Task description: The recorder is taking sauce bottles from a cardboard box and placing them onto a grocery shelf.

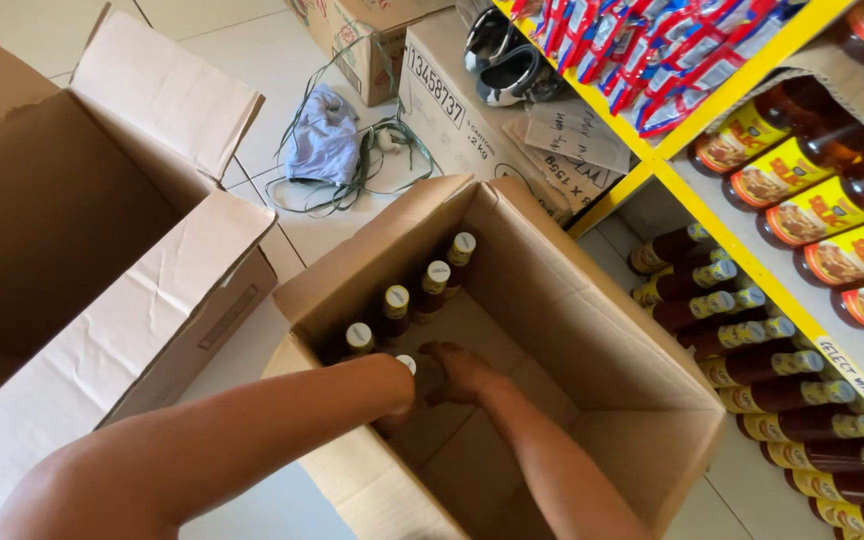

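Note:
An open cardboard box point(592, 340) stands on the floor with both my arms reaching into it. A row of dark bottles with pale caps point(396, 300) lines its far left wall. My left hand point(399, 392) bends down over one more bottle, whose white cap point(407, 363) peeks out just above the wrist; the fingers are hidden below. My right hand point(457, 370) lies right beside that bottle with curled fingers, low in the box. Whether it grips anything is unclear. The right half of the box floor is bare cardboard.
A larger empty cardboard box point(72, 230) sits open at the left. Yellow-edged shelves point(752, 260) at the right hold rows of similar bottles point(752, 365) and labelled jars. More cartons point(452, 100), a blue cloth point(322, 135) and green strapping lie on the tiled floor beyond.

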